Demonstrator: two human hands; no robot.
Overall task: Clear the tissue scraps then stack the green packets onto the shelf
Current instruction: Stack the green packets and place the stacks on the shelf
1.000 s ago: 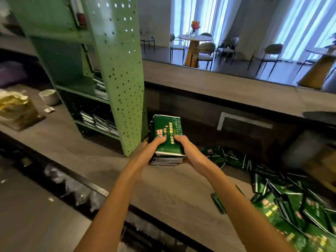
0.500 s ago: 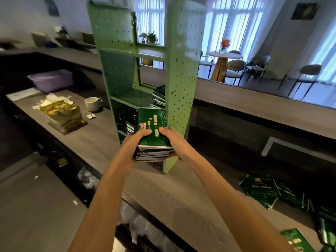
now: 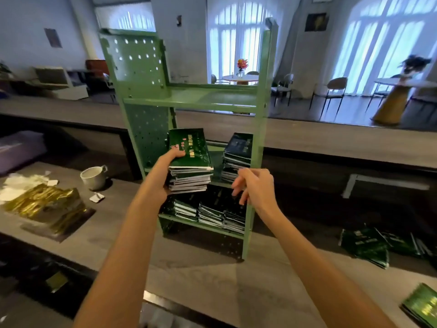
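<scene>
My left hand (image 3: 165, 171) grips a stack of green packets (image 3: 190, 162) at its left side, thumb on top, holding it at the front of the green shelf's (image 3: 189, 100) middle level. My right hand (image 3: 253, 185) is off the stack, to its right, fingers loosely curled and holding nothing. Another packet stack (image 3: 237, 155) stands on the middle level at the right. The lower level carries several stacks (image 3: 210, 211). Loose green packets (image 3: 376, 245) lie on the counter at the right. White tissue scraps (image 3: 20, 183) lie at the far left.
A white cup (image 3: 93, 177) stands left of the shelf with small paper scraps (image 3: 97, 197) near it. Gold foil packets (image 3: 45, 207) sit on a dark tray at the left. More green packets (image 3: 423, 306) lie at the bottom right counter edge.
The view swung left to face the shelf. The stack rose to the middle level. My right hand let go of the stack and now hangs beside it; only the left hand holds it.
</scene>
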